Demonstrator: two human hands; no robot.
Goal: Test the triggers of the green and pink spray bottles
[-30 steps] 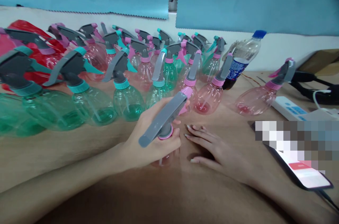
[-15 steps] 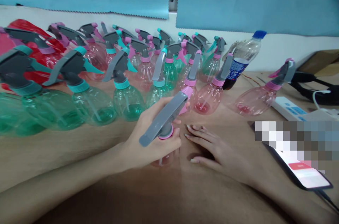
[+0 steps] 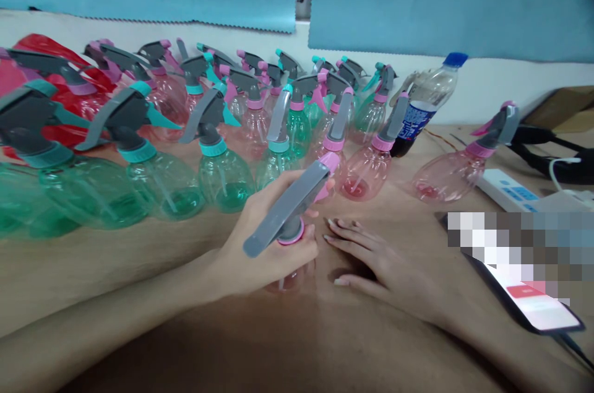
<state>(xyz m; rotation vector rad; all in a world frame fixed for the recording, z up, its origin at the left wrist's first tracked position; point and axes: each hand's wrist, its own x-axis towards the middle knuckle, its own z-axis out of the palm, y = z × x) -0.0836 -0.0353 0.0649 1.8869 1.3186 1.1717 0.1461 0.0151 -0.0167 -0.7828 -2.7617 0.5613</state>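
My left hand (image 3: 269,244) is wrapped round the neck of a pink spray bottle (image 3: 290,207) with a grey trigger head and pink nozzle. Much of its clear pink body is hidden behind my fingers. Flat on the table, to the right of that bottle, rests my right hand (image 3: 371,257), fingers spread and holding nothing. Just beyond my hands stand a green spray bottle (image 3: 227,176) with a turquoise collar and a pink spray bottle (image 3: 369,170).
Several more green and pink spray bottles crowd the table's back and left, near a red plastic bag (image 3: 60,99). A soda bottle (image 3: 420,108) leans near the wall. On the right are a lone pink spray bottle (image 3: 445,176), a power strip (image 3: 508,192) and a lit phone (image 3: 547,306).
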